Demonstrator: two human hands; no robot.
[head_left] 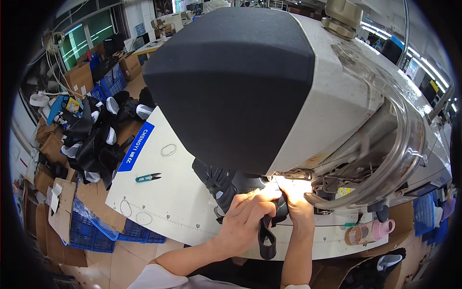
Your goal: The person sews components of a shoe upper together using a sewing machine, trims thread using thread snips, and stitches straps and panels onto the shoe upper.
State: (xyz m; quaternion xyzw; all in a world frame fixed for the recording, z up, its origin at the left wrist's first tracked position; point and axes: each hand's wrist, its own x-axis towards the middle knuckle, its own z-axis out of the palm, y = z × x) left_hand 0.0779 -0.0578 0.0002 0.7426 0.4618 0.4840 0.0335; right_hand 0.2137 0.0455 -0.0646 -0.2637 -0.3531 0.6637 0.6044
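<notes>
A black padded piece, glove-like with ridged panels [217, 179], lies on the white sewing table under the sewing machine head [240, 91]. My left hand [249, 216] is closed on its near part, fingers bent and pressed together. From below it a black strap loop [267, 238] hangs toward the table's front edge. Close beside it, my right hand [296, 200] grips the same piece at the lit sewing area. Glare washes out its fingertips, and the machine head covers the far part of the piece.
Teal thread snips [147, 177] lie on the white table [178, 202] at left. A pink bottle [368, 232] rests at right, near a clear curved guard [399, 144]. Black pieces with pale linings [96, 130] are heaped at far left, above blue crates [91, 233].
</notes>
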